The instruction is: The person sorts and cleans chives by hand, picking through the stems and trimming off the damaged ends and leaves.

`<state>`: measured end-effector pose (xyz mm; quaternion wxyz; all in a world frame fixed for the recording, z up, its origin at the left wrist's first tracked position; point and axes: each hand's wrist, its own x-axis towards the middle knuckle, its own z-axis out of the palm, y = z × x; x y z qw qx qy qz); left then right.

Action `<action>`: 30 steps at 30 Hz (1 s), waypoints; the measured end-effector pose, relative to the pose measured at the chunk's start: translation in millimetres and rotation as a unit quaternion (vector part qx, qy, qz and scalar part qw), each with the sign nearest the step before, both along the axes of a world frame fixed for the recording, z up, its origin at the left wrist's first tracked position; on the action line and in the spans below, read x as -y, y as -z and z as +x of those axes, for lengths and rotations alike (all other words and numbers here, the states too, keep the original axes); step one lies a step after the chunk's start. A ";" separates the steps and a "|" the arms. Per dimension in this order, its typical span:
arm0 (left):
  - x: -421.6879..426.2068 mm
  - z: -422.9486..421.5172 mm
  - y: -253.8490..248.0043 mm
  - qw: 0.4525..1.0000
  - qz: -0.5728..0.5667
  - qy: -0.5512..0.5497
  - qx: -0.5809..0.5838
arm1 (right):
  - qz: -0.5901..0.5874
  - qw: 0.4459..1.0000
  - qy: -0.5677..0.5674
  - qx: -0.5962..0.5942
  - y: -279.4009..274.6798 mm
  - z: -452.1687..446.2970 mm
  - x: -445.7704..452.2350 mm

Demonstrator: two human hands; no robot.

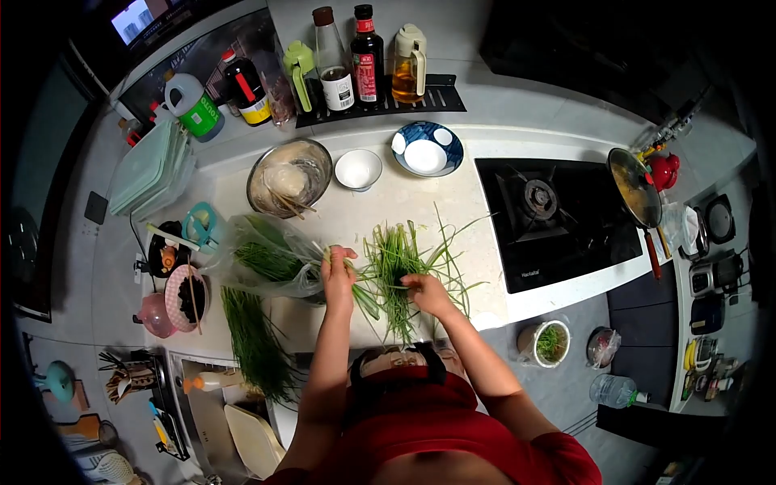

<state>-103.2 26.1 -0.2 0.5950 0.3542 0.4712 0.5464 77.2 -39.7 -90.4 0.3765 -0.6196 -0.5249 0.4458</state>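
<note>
Loose green stalks (394, 250) lie spread on the pale counter in front of me. My left hand (338, 273) is closed round a small bunch of green stalks (365, 299), whose leaves trail to the right. At the right side of the loose pile, my right hand (424, 291) touches the stalks with bent fingers; whether it grips any is too small to tell. A clear plastic bag (303, 257) with more greens inside lies just left of my left hand. Further left, a long dark green bunch (257, 343) hangs over the counter's front edge.
A metal bowl (291, 178) with dough and chopsticks, a white bowl (358, 170) and a blue patterned bowl (428, 149) stand at the back. The gas hob (566, 222) and a pan (634, 190) are right. A bin (544, 341) with green scraps stands on the floor.
</note>
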 end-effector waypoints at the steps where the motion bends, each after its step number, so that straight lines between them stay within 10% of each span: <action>1: 0.6 -0.4 -5.5 0.999 0.001 -0.011 -0.037 | 0.004 0.998 0.036 0.048 7.5 4.3 0.5; 7: 4.0 -6.4 2.3 0.998 0.027 -0.049 0.011 | -0.044 0.958 0.222 0.176 26.1 23.7 -37.9; 15: 16.8 -8.5 -1.2 1.000 0.008 -0.009 -0.024 | -0.103 0.931 0.119 0.330 43.9 25.4 -81.2; 23: 10.4 2.4 13.5 0.996 -0.001 -0.016 -0.084 | 0.009 0.952 0.175 -0.251 -12.3 11.8 -67.5; 30: 5.2 31.7 -1.8 0.990 0.088 0.022 -0.106 | -0.027 0.936 0.102 -0.337 -79.9 -7.4 -37.9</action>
